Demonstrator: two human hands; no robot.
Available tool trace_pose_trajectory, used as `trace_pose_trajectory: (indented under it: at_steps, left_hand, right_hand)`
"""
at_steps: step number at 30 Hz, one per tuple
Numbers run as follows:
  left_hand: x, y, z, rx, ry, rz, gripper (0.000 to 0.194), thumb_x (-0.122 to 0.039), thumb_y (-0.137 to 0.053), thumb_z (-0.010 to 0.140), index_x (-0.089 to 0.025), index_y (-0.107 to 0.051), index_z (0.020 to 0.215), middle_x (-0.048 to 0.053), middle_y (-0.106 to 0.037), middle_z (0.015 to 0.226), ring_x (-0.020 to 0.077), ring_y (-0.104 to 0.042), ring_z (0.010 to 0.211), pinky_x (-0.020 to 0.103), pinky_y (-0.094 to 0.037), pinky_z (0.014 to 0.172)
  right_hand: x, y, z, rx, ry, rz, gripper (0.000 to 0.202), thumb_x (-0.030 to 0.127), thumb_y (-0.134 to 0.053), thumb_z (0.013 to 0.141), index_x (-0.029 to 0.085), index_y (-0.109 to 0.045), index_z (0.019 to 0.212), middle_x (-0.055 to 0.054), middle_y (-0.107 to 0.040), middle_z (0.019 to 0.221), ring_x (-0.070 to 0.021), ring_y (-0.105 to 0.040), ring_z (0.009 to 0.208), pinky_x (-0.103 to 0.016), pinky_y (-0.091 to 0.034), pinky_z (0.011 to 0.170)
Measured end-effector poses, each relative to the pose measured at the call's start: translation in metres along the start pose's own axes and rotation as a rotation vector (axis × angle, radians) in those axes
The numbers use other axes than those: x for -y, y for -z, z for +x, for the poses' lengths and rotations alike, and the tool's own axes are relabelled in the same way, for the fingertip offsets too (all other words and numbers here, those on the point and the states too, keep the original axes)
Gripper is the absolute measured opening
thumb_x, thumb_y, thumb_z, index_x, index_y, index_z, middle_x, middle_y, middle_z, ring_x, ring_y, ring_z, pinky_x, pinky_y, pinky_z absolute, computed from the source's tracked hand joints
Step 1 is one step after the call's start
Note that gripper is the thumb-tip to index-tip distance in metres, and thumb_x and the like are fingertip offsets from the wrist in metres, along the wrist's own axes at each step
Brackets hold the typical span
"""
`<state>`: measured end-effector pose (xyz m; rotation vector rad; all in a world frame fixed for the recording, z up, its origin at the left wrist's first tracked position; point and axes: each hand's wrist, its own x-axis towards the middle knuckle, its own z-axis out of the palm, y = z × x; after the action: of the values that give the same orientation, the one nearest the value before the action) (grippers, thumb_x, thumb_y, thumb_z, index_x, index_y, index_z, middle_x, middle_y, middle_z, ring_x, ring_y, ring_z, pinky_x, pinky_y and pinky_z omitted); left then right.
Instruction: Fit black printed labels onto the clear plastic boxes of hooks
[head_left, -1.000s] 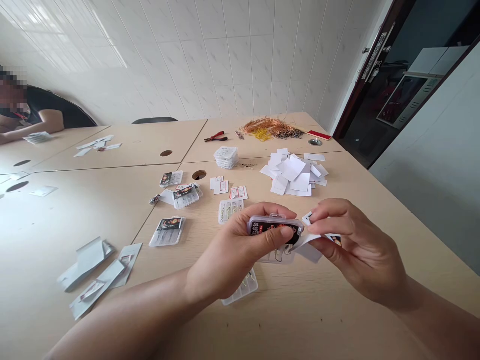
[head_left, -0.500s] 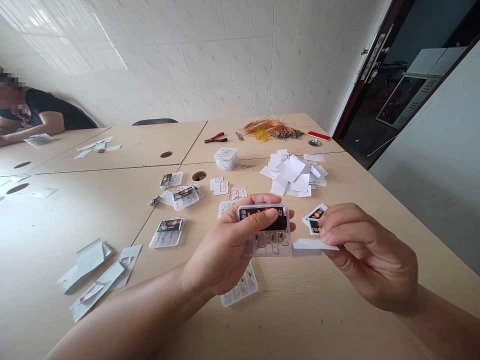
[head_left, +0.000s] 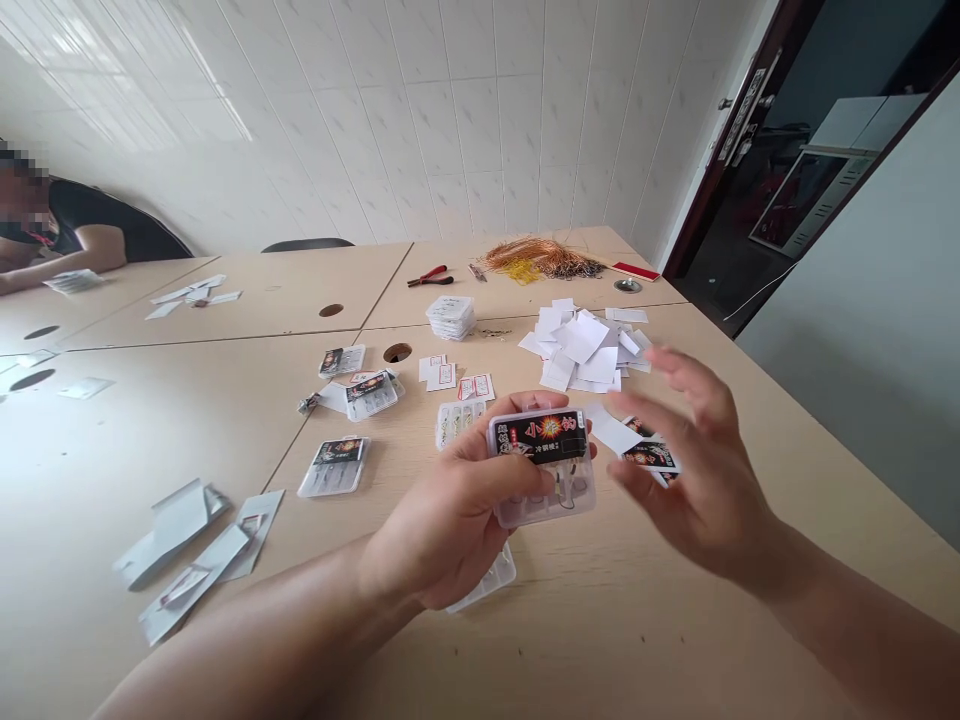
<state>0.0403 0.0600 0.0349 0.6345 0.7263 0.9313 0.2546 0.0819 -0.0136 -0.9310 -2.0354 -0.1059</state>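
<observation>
My left hand (head_left: 480, 475) is closed around a clear plastic fish hook box (head_left: 541, 490), held up above the table. Across its upper part runs a black label (head_left: 538, 436) with a bright burst design; dark hooks show through the lid below. To the right, my right hand (head_left: 686, 460) has its fingers spread, slightly blurred, with nothing seen in its grasp. Just left of its fingers is a white paper piece (head_left: 613, 432), overlapping several black-printed labels (head_left: 651, 456) partly hidden by the hand. Beneath my left hand another clear box (head_left: 491, 582) lies partly covered.
Labelled hook boxes (head_left: 335, 467) lie to the left, near grey-white folded strips (head_left: 202, 570). Behind are a white paper heap (head_left: 589, 340), stacked boxes (head_left: 451, 318), pliers (head_left: 430, 276) and a copper-coloured line bundle (head_left: 536, 256). A person (head_left: 75, 215) sits at far left.
My right hand has let go of the white paper piece and opened, rising slightly. The box in my left hand has tilted, and my left thumb has moved down off its label.
</observation>
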Motion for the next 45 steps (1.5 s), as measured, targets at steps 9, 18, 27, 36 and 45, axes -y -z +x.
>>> trace_pose_trajectory:
  at_steps: [9,18,27,36,45]
  left_hand:
    - [0.003,0.002,0.004,-0.015,0.035,0.051,0.046,-0.007,-0.074,0.067,-0.025,-0.068,0.109,0.000,-0.072,0.095,0.0154,-0.067,0.085,0.030,-0.053,0.082]
    - [0.004,0.003,0.012,-0.040,0.031,0.057,0.028,-0.008,-0.067,0.070,-0.020,-0.064,0.095,0.002,-0.071,0.090,0.0176,-0.067,0.086,0.029,-0.052,0.075]
    - [-0.008,0.018,0.033,-0.077,-0.131,0.285,0.038,-0.008,-0.073,0.071,-0.019,-0.056,0.103,0.001,-0.069,0.091,0.0142,-0.069,0.080,0.030,-0.058,0.076]
    - [-0.082,0.149,0.037,-0.919,-0.305,1.046,0.065,-0.019,-0.068,0.075,-0.021,-0.045,0.136,0.012,-0.068,0.123,0.0277,-0.068,0.111,0.040,-0.057,0.090]
    - [-0.088,0.178,0.031,-0.951,-0.141,1.563,0.065,-0.046,-0.068,0.079,-0.025,-0.054,0.139,0.015,-0.047,0.156,0.0399,-0.038,0.147,0.050,-0.039,0.113]
  right_hand:
    - [0.019,-0.001,-0.009,0.143,0.115,0.037,0.040,0.050,-0.053,0.100,0.020,-0.051,0.126,-0.019,-0.036,0.149,-0.0342,-0.023,0.152,-0.060,-0.032,0.120]
    - [0.011,-0.005,-0.010,0.207,0.123,0.097,0.062,0.045,-0.060,0.098,0.022,-0.033,0.149,-0.022,-0.038,0.153,-0.0332,-0.035,0.148,-0.056,-0.041,0.116]
    - [0.003,-0.009,-0.015,0.252,-0.072,0.139,0.083,0.045,-0.064,0.095,0.032,-0.014,0.161,-0.016,-0.050,0.151,-0.0335,-0.050,0.141,-0.054,-0.053,0.107]
    - [0.000,-0.013,-0.011,0.222,-0.010,0.130,0.080,0.035,-0.058,0.099,0.034,-0.010,0.163,-0.016,-0.050,0.150,-0.0333,-0.052,0.138,-0.055,-0.055,0.104]
    - [-0.001,-0.014,-0.011,0.245,-0.005,0.144,0.079,0.032,-0.058,0.099,0.034,-0.011,0.162,-0.016,-0.048,0.151,-0.0323,-0.050,0.140,-0.054,-0.053,0.106]
